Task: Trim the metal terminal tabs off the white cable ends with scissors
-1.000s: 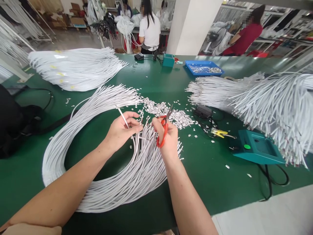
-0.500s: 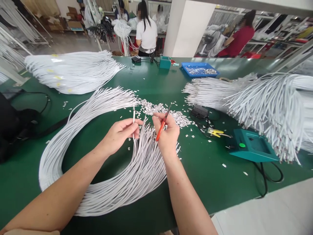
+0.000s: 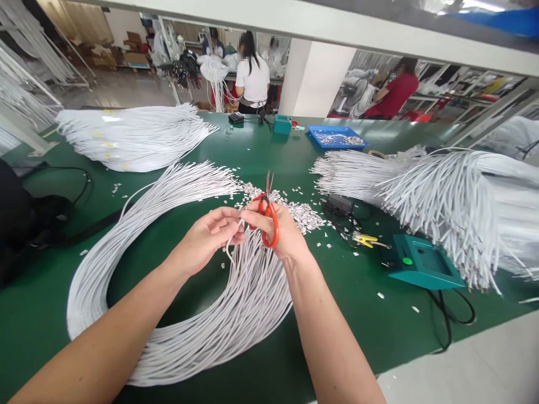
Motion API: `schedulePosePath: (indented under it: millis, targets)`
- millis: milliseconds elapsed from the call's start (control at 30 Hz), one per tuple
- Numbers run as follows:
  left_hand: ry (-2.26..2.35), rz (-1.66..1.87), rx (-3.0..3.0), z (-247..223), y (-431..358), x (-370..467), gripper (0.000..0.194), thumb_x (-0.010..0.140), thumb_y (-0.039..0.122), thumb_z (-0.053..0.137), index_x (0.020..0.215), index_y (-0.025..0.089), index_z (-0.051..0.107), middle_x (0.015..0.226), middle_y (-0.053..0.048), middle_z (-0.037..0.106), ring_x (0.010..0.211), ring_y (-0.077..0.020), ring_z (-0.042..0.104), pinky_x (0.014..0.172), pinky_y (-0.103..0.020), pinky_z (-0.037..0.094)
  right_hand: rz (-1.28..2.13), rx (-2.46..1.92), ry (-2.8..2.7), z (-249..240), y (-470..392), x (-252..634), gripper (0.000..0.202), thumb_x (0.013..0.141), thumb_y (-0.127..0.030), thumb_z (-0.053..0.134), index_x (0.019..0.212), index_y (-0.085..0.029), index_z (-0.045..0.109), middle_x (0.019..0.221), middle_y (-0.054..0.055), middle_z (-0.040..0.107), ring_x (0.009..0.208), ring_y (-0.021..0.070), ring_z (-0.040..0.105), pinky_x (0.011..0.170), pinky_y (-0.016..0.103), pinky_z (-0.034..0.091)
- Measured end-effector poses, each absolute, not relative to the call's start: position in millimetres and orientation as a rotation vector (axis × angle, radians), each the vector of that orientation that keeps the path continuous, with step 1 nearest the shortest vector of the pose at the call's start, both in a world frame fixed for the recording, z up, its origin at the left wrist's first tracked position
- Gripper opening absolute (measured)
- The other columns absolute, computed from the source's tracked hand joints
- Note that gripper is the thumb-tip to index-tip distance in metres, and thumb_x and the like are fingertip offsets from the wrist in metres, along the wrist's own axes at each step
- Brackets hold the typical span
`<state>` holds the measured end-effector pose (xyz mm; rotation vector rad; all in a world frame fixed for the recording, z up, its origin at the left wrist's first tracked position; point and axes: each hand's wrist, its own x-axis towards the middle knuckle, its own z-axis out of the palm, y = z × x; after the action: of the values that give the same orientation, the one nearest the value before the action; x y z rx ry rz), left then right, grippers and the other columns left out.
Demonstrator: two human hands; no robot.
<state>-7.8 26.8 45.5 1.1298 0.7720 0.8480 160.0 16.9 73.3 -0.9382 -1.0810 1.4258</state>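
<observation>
Between thumb and fingers, my left hand [image 3: 217, 231] pinches a white cable [image 3: 229, 243] near its end. My right hand [image 3: 280, 224] carries red-handled scissors [image 3: 270, 224] in its palm, blades pointing away from me and slightly apart. Its thumb and forefinger meet the cable's tip close to my left fingertips; what exactly they pinch there is too small to tell. Below both hands lies a large curved bundle of white cables [image 3: 197, 342], its loose ends fanned out under my right hand. Small silvery-white scraps [image 3: 305, 216] are heaped just beyond the hands.
More white cable bundles lie at the back left [image 3: 135, 137] and right [image 3: 455, 191]. A teal device [image 3: 425, 264] with a yellow clip [image 3: 365, 240] sits at right. Farther back is a blue tray [image 3: 337, 129] of small pieces. A shelf beam [image 3: 261, 25] crosses overhead; people work beyond the table.
My right hand has moved left to meet my left fingers at the cable's end. The scissors have turned, handle loops now showing and blades parted. The head view has tilted upward.
</observation>
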Motion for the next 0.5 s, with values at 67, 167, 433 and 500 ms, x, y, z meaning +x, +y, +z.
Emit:
schedulePosePath:
  millis: [67,167,433,500]
  targets:
    - [0.807,0.953,1.15,45,27,-6,0.021,0.078,0.031,0.072,0.096,0.022,0.064,0.093,-0.002,0.066,0.086,-0.0134,0.064,0.086,-0.03,0.052,1.432,-0.943,-1.027,70,16,152,0.026,0.056,-0.035,0.085,0.066,-0.019,0.067,0.062,-0.004,0.059,0.058,0.0094,0.052,0.064,0.028,0.048]
    - [0.857,1.025,1.228,45,26,-4,0.022,0.075,0.03,0.074,0.093,0.02,0.065,0.091,-0.002,0.068,0.09,-0.0152,0.064,0.089,-0.031,0.051,1.349,-0.975,-1.031,67,14,142,0.026,0.057,-0.037,0.084,0.064,-0.02,0.065,0.061,-0.004,0.059,0.059,0.0104,0.053,0.065,0.029,0.048]
    - [0.986,1.058,1.372,50,25,-8,0.021,0.076,0.034,0.071,0.09,0.018,0.067,0.079,-0.002,0.066,0.072,-0.0153,0.063,0.076,-0.031,0.052,0.789,-1.41,-1.393,67,10,159,0.022,0.077,-0.04,0.066,0.072,-0.019,0.065,0.08,0.003,0.066,0.073,0.015,0.057,0.069,0.03,0.044]
    - [1.003,1.062,1.385,51,25,-8,0.02,0.077,0.033,0.07,0.089,0.019,0.067,0.078,-0.002,0.066,0.072,-0.0152,0.063,0.075,-0.03,0.051,0.648,-1.583,-1.586,66,9,165,0.023,0.077,-0.038,0.066,0.066,-0.018,0.06,0.08,0.004,0.065,0.071,0.0155,0.056,0.064,0.029,0.041]
